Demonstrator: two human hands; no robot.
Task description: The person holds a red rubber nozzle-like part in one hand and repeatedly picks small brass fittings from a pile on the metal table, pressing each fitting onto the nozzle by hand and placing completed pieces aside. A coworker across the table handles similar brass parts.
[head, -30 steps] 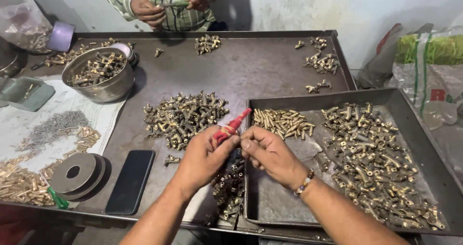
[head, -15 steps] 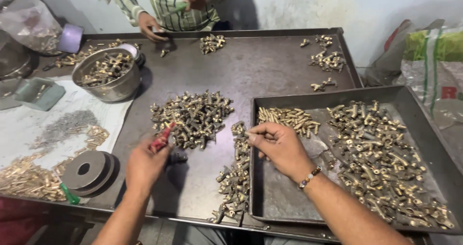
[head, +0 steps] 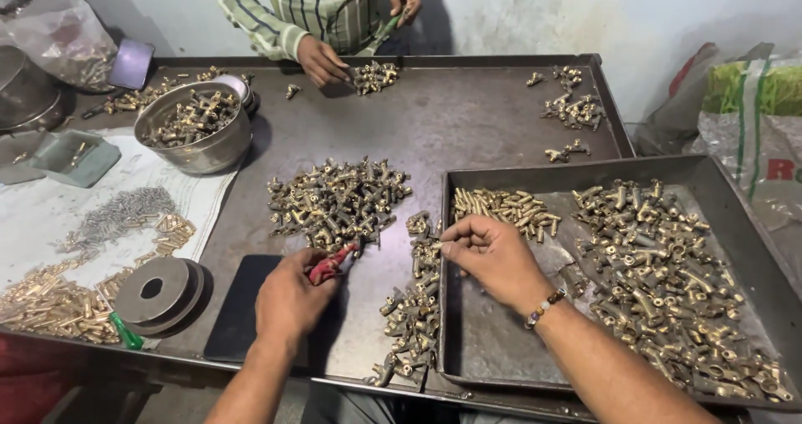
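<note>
Red-handled tool: a red-handled tool (head: 332,264) sits in the left hand (head: 291,297), low on the dark metal worktop (head: 468,115), just below the middle heap of brass fittings (head: 338,203).
Tool axis: its long axis runs slantwise, the red end pointing up and to the right toward that heap; the working tip is hidden in the fist.
Left hand: fingers clamped round the tool, knuckles up, beside a black phone (head: 238,307) lying flat.
Right hand: the right hand (head: 493,257) rests over the near-left corner of the grey metal tray (head: 743,223), fingertips pinched together on a small brass piece (head: 436,244) at the tray's edge; a beaded bracelet (head: 543,307) circles the wrist.
Between the hands: a strip of brass fittings (head: 413,307) runs along the tray's left wall, down to the worktop's front edge.
Inside the tray: a small cluster of brass pins (head: 505,207) near the top left, a broad spread of brass valve bodies (head: 668,274) on the right.
Left side: two stacked steel discs (head: 159,290), loose screws and brass bits on a white cloth (head: 50,223), a steel bowl (head: 196,132) full of fittings.
Far edge: another person in a striped shirt (head: 322,6) has a hand (head: 322,60) beside a small pile of fittings (head: 374,76).
</note>
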